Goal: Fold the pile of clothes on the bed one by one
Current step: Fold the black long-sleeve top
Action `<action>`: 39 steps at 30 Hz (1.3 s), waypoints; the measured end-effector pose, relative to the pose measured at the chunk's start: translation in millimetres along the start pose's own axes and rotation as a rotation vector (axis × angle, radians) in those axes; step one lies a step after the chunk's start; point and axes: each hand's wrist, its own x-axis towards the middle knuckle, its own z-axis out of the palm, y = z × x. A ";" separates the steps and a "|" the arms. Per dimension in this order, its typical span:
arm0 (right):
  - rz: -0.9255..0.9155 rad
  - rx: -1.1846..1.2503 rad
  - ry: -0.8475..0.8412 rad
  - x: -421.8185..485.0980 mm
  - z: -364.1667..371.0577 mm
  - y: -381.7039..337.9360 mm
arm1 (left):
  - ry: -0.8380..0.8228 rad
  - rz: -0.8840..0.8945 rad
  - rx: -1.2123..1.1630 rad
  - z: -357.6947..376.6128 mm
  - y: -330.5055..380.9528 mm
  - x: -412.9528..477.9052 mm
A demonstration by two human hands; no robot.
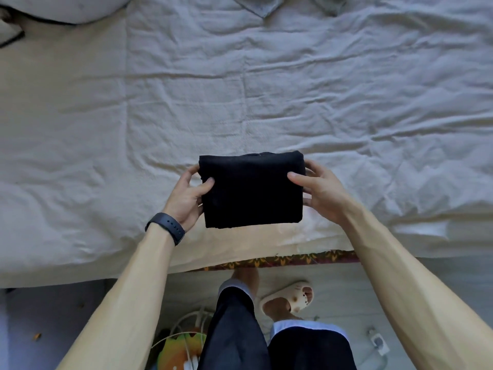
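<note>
Pinch hold on both sides: left grip [186, 198] clamps the left edge of the folded black garment [252, 190], thumb on top, fingers curled underneath. Right grip [320, 193] does the same on the right edge, thumb flat on the cloth, the other fingers mostly hidden below it. The garment is a compact dark rectangle, centre of frame, over the near part of the bed [240, 89]. Cannot tell if its underside touches the sheet.

There is a dark wristband [166, 228] on the left wrist, and both forearms are bare, running in from the lower corners.

The bed sheet is pale and heavily creased, filling the upper two thirds of the frame. A pillow [61, 9] is partly cut off at upper left. Some grey fabric [256, 4] sits at the top edge, too cropped to identify. A patterned mattress edge [293, 259] shows under the sheet hem, lower centre.

On the floor below are the person's legs in dark shorts [234, 329] and a cream slipper [289, 297] on one foot. A white plug and cable [378, 343] lie at lower right, and a colourful object [178, 348] with cords is at bottom centre-left.
</note>
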 end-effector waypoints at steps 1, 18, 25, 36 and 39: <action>-0.048 0.002 0.004 -12.7 -6.4 -6.1 | -0.029 0.039 0.017 7.0 6.1 -8.3; -0.673 -0.002 0.282 -382.0 -111.3 -180.4 | -0.590 0.501 0.056 240.5 181.3 -294.9; -0.902 0.014 0.392 -504.7 -144.0 -214.8 | -0.648 0.707 0.225 314.7 234.3 -406.5; -1.270 0.101 1.059 -594.6 -167.7 -281.3 | -0.724 0.976 0.167 403.2 314.3 -476.2; -1.293 0.086 1.169 -610.6 -174.4 -300.3 | -0.785 0.990 0.179 430.4 334.9 -483.4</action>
